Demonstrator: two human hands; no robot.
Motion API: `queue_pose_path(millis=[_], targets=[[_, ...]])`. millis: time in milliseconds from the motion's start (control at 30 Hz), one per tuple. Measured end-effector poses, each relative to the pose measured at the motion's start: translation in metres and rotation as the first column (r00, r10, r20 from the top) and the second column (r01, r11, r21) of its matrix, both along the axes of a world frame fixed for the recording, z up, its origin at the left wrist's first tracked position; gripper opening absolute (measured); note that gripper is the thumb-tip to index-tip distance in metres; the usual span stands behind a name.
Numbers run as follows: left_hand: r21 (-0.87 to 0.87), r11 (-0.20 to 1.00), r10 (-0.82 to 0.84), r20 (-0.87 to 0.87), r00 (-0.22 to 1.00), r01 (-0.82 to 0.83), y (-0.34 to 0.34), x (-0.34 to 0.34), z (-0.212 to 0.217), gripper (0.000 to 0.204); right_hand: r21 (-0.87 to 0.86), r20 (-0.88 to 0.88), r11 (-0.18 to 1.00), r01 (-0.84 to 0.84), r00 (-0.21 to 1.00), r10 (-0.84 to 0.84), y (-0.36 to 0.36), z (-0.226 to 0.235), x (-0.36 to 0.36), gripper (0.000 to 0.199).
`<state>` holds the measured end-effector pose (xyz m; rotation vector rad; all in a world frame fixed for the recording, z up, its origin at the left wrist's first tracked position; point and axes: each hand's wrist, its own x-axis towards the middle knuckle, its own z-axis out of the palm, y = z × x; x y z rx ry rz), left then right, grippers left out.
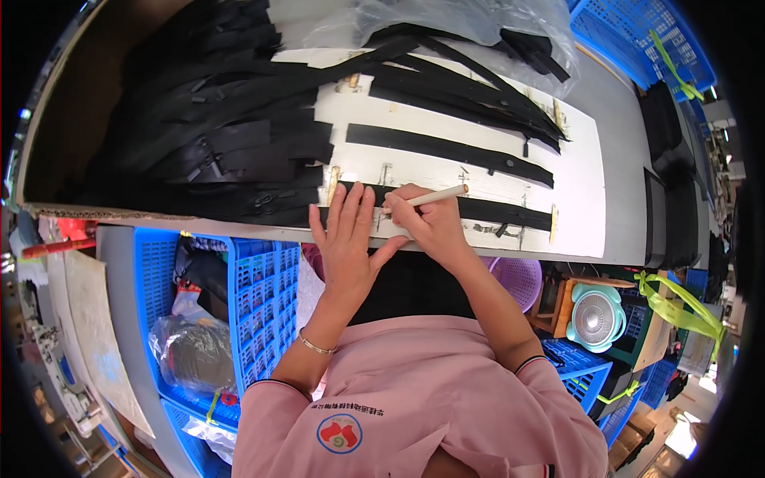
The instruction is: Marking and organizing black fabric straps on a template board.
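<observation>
A black zipper strip [506, 213] lies lengthwise along the near edge of a white board [582, 171], its pull hanging near the right end. My left hand [347, 239] rests flat on the strip's left part, fingers stretched out. Just to its right, my right hand [434, 227] grips a slim white pen [440, 195], its tip down by the strip and mostly hidden by my fingers. Dark marks and bits of yellowish tape show on the board around the strip. Another black zipper [446, 150] lies parallel, farther back.
More zippers [470, 92] cross the board's far part, near a clear plastic bag [462, 20]. Many black zippers [215, 151] fill a cardboard box on the left. Blue crates [267, 303] stand below the table at left; a pale green fan [598, 317] is at lower right.
</observation>
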<state>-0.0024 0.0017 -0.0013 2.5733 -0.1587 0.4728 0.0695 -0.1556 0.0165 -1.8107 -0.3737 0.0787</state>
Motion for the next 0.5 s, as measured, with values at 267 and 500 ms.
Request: queue_pose_path(millis=[267,500], targets=[[0.008,1.0,-0.002,-0.031,1.0,0.002,0.0,-0.002,0.004,0.083,0.027,0.073,0.934,0.355,0.931,-0.356,-0.068,0.026,-0.014,0.021],[0.03,0.999,-0.014,-0.063,0.998,0.016,-0.003,0.0,0.012,0.082,-0.018,0.031,0.93,0.368,0.929,-0.368,-0.081,0.011,-0.011,0.023]])
